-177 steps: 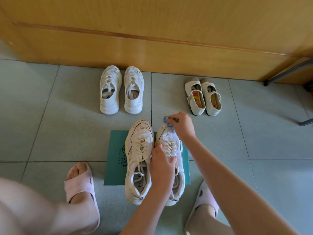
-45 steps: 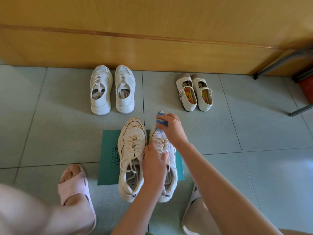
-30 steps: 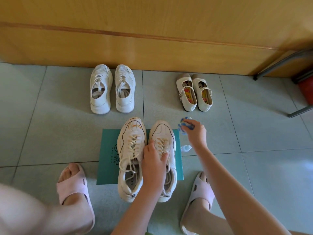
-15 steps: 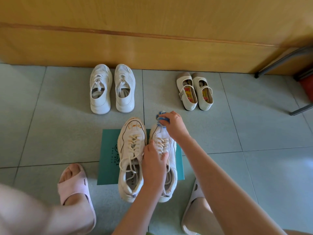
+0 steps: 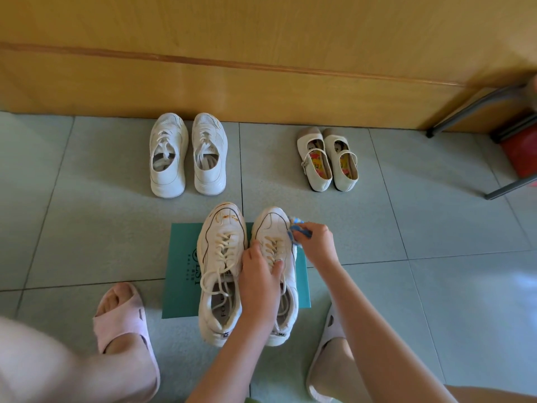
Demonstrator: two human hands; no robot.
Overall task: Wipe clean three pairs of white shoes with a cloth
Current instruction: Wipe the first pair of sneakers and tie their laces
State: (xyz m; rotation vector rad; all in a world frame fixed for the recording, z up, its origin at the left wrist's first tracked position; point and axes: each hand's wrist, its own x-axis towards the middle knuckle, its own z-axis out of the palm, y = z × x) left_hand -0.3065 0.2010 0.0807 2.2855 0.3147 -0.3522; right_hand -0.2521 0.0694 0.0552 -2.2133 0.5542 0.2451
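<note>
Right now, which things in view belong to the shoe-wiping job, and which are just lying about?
Job: blue cloth, right hand, left hand, stained lace-up sneakers, teal sheet under them, white sneaker pair, strap shoes.
Lying about: metal furniture legs, red object, pink slippers.

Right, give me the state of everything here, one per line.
Left hand, gripping right sneaker at laces.
Right hand, pinching cloth.
Cloth, bunched, against right sneaker's toe.
Right sneaker, on mat, held.
Left sneaker, on mat, toe stained orange.
Mat, under both sneakers.
Far sneakers, paired, untouched.
Strap shoes, paired, untouched.

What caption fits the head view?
Left hand steadies a sneaker while right hand wipes its side with a blue cloth.
</note>
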